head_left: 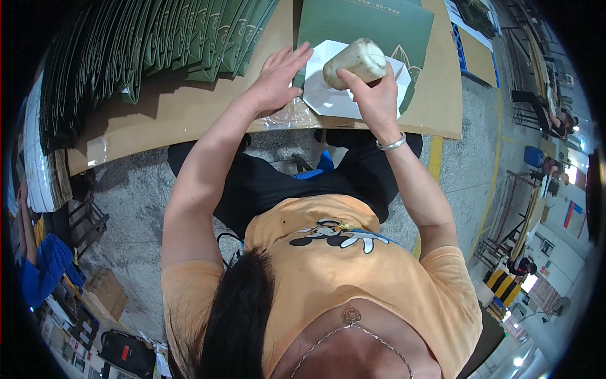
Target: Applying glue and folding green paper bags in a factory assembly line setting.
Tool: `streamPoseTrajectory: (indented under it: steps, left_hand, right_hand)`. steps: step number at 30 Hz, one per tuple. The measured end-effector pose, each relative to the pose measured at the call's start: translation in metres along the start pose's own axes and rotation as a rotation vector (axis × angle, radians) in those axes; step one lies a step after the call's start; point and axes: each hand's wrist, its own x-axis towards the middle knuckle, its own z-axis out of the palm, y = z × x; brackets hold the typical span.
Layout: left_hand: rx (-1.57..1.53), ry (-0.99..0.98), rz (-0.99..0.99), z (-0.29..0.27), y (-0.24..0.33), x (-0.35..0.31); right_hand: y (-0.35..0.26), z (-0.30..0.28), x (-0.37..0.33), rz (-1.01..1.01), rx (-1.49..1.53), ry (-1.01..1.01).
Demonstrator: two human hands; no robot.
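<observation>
My right hand [375, 101] is closed round a whitish, see-through jar [353, 63] with smeared, dark-flecked sides. The jar is tilted above a white paper panel [328, 95] with cut corners. This panel lies on a flat green paper bag [366, 25] with gold line drawing. My left hand [278, 79] is open, its fingers spread, with the fingertips at the left edge of the panel and bag. I cannot tell whether the jar touches the paper.
Many folded green bags [158, 44] stand in a tight row on the left of the cardboard-covered table [435, 95]. Clear tape [290, 117] runs along its near edge. A blue crate edge [459, 47] is at the right. Other people [552, 120] work farther off.
</observation>
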Motion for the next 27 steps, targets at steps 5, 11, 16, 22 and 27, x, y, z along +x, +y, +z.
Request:
streamPoseTrajectory:
  steps: [5, 11, 16, 22, 27]
  left_hand:
    - [0.009, 0.018, 0.009, 0.0, 0.0, -0.002]
    - [0.017, 0.022, 0.001, 0.001, 0.002, 0.0]
    - [0.027, 0.042, 0.005, 0.004, -0.001, -0.001]
    - [0.051, 0.066, 0.021, 0.005, -0.001, -0.001]
    - [0.058, 0.062, 0.031, 0.006, -0.004, 0.001]
  right_hand:
    - [-0.005, 0.006, -0.002, -0.017, -0.025, -0.041]
    - [-0.003, -0.001, -0.005, -0.046, -0.083, -0.042]
    - [0.004, -0.008, -0.008, -0.081, -0.092, -0.05]
    - [0.004, -0.02, -0.012, -0.094, -0.097, -0.067]
    - [0.006, -0.024, -0.016, -0.097, -0.082, -0.075]
